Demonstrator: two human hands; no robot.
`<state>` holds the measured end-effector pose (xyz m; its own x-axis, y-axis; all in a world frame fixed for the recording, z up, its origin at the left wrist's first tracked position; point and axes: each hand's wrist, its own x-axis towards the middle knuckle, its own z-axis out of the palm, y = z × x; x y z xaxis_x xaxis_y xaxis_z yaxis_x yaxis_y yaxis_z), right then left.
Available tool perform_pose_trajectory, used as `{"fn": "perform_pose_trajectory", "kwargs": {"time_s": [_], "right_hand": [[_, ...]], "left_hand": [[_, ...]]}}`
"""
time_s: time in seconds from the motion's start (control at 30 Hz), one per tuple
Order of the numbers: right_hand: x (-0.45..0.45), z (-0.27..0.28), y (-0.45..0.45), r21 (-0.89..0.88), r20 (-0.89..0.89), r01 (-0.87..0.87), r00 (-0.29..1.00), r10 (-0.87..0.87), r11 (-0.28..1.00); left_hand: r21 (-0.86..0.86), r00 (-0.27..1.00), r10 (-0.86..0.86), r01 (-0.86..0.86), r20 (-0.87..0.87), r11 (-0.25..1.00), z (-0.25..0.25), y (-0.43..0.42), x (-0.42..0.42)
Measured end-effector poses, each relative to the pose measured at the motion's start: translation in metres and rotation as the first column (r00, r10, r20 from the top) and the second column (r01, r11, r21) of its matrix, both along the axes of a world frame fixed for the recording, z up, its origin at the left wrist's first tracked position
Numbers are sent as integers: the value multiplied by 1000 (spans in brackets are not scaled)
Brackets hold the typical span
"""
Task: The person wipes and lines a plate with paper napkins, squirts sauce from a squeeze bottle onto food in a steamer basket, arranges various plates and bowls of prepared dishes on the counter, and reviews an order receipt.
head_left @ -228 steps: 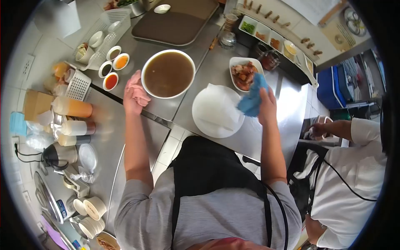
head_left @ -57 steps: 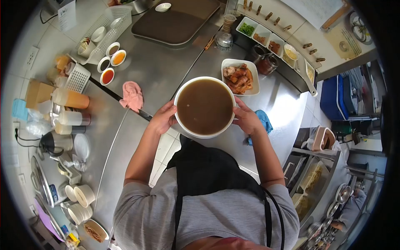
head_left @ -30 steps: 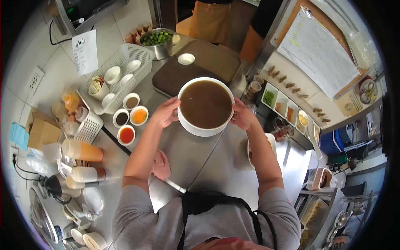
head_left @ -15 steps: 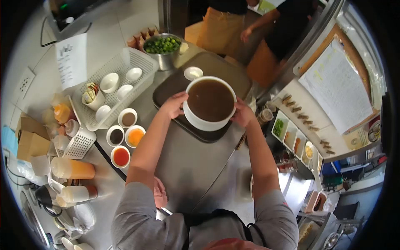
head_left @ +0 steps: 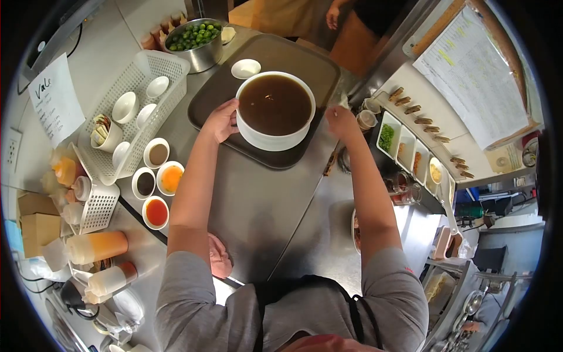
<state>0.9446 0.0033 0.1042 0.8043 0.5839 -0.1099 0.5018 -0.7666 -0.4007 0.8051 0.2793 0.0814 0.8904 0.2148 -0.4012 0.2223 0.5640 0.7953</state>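
A large white bowl of brown broth [head_left: 275, 105] is over the brown tray [head_left: 205, 102], beside a small white dish [head_left: 246, 68]. My left hand [head_left: 222, 121] grips the bowl's left side, thumb near the rim. To the right of the bowl, apart from it, is my right hand [head_left: 342, 122], its fingers curled in; whether anything small is inside them is hidden. Four small sauce cups, one of them red [head_left: 155, 212], stand left of my left forearm. A pink cloth [head_left: 220, 257] lies beside that forearm.
A white basket [head_left: 138, 141] holds small dishes. Behind it stands a metal pot of green fruit [head_left: 196, 44]. Squeeze bottles [head_left: 97, 247] lie at the left. A black rack of toppings [head_left: 404, 150] lines the right wall. Two people stand beyond the counter.
The bowl has moved forward from near my body to over the tray. My right hand has come off the bowl. The pink and blue cloths were let go earlier.
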Motion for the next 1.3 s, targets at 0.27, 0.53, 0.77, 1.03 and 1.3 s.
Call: {"fn": "perform_pose_trajectory", "kwargs": {"time_s": [0.27,0.53,0.77,1.03,1.3], "right_hand": [[-71,-21,-23,-233,173,203,971,-165,951],[9,-39,-33,414,-57,237,970,-235,879],[24,-49,4,661,-605,637,765,-219,397],[7,-63,16,466,-780,804,571,-257,371],[-11,-60,8,363,-819,801,518,-248,477]], "left_hand": [[102,979,166,-155,-120,983,-1,-11,-3],[458,992,124,-98,-25,883,59,8,-71],[722,938,99,-320,332,613,169,25,-140],[497,620,309,-773,721,394,338,72,-215],[121,262,269,-887,927,445,466,105,-237]]}}
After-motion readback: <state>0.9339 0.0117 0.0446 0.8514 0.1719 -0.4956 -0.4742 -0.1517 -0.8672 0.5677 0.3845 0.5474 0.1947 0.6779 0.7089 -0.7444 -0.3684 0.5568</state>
